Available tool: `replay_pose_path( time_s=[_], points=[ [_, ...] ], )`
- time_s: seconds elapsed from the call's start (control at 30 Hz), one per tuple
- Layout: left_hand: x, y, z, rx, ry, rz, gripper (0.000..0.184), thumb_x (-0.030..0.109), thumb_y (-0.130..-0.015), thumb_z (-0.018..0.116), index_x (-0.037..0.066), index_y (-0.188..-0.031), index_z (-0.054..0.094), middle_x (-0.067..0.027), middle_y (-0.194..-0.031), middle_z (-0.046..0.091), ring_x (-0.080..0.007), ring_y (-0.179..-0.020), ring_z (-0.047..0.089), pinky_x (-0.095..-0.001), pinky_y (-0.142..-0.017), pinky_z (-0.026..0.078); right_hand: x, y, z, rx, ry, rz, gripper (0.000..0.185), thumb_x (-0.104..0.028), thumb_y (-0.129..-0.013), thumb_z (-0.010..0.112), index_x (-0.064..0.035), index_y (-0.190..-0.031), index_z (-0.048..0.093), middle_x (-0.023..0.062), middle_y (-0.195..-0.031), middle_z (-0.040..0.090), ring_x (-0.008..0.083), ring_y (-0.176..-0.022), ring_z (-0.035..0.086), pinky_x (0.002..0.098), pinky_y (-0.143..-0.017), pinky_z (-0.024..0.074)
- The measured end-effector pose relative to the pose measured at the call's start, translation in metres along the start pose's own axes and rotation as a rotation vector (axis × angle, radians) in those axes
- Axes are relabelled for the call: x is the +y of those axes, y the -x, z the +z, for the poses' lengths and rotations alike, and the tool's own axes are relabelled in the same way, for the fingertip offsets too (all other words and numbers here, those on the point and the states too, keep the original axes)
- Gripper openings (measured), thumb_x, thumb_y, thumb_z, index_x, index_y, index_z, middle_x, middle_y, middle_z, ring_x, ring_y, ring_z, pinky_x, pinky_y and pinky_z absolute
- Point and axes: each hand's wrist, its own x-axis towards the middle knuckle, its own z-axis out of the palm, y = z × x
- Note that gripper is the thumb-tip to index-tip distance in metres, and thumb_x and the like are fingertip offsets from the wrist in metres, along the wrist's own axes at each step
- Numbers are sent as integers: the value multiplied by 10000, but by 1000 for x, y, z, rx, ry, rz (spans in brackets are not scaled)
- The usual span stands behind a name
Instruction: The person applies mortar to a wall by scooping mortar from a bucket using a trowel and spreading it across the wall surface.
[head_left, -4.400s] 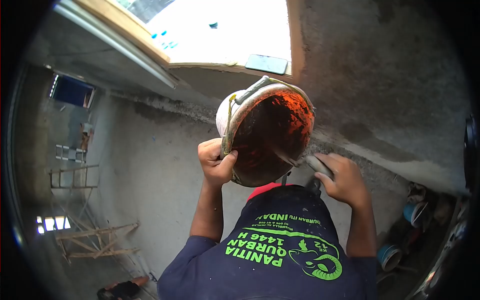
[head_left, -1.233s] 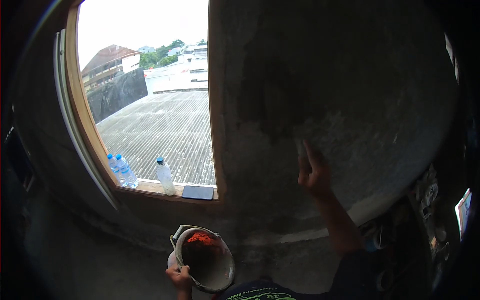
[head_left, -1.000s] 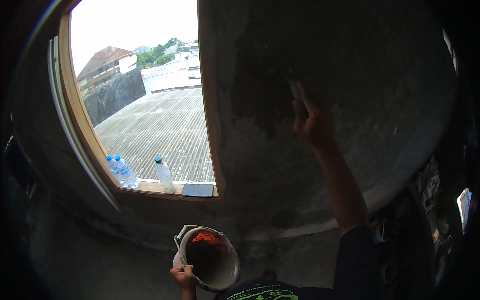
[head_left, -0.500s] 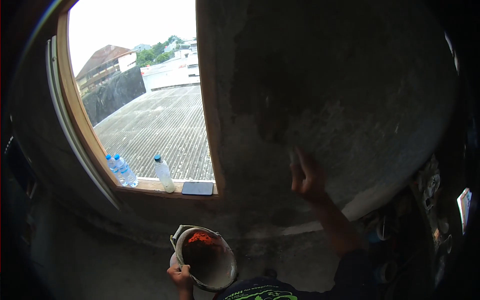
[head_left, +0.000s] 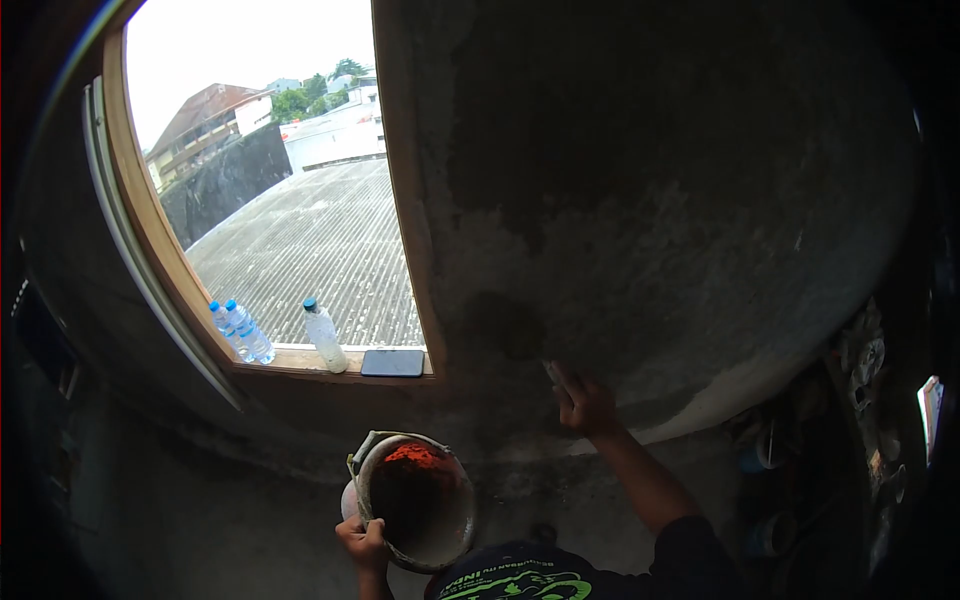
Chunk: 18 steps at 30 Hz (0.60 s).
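My left hand (head_left: 363,542) grips the rim of a bucket (head_left: 458,520) at the lower middle, its mouth tilted up and its inside dark with orange patches. In my right hand (head_left: 588,402) is a tool with a pale handle (head_left: 551,373), its fingers closed round it; the tool's far end is too dark to make out. That hand is close to the grey wall (head_left: 640,290), just below a dark damp patch (head_left: 505,322). A larger dark patch covers the wall higher up.
Left of the wall patches is a wood-framed window (head_left: 400,190). On its sill stand two clear bottles (head_left: 243,335) and a cloudy bottle (head_left: 325,340), beside a phone (head_left: 392,363). Buckets (head_left: 770,445) and clutter stand at the lower right.
The bucket has gone from close before me to low at the left. My right hand rose along the wall, then came down and left. A dark patch now shows above it.
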Motion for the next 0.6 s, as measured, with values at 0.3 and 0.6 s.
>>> replay_pose_path(
  time_s=[0.3, 0.6],
  points=[
    [9, 2, 9, 27, -74, -44, 232, 3, -773, 578, 58, -599, 433, 89, -607, 452, -16, -538, 363, -266, -486, 243, 24, -48, -29, 273, -14, 137, 516, -160, -908, 692, -175, -1417, 609, 161, -992, 680, 358, -791, 705, 440, -642, 588],
    [15, -2, 20, -26, -107, -14, 224, -4, -770, 579, 62, -617, 430, 95, -611, 429, -22, -548, 344, -276, -489, 229, 16, -29, 2, 157, -29, 298, 553, -130, -913, 680, -152, -1455, 570, 183, -1007, 682, 384, -812, 706, 448, -668, 587]
  ],
)
